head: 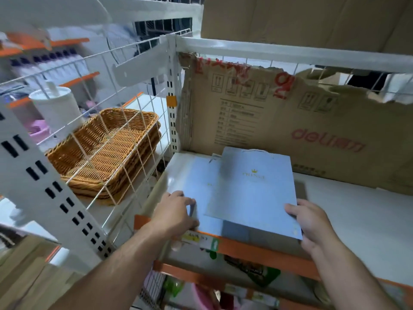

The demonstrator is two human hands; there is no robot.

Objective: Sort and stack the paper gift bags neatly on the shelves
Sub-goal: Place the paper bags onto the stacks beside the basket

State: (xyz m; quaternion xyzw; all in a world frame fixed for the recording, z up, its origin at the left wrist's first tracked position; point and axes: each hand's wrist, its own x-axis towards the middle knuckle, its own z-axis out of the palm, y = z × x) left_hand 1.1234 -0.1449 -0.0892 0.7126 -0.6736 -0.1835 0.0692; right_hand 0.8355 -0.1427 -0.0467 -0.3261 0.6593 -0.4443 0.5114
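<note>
- On the white shelf [357, 209], before a torn cardboard sheet [290, 130] and right of a wicker basket [105, 151] behind the wire divider: pale-blue gift bags, lying flat near the front edge.
- Lower bag [196, 175]: flat on the shelf, showing leftward from under the top bag [252, 191], the latter askew, near corner past the orange lip.
- Likely step: squaring the pile. Slide the top bag left and back until edges meet; keep it flat, corners uncreased.
- Left hand [176, 211]: palm down, fingers bent over the lower bag's left edge; thumb hidden, grip impossible to judge.
- Right hand [310, 222]: grip pinching the top bag's near right corner, fingers on top.
</note>
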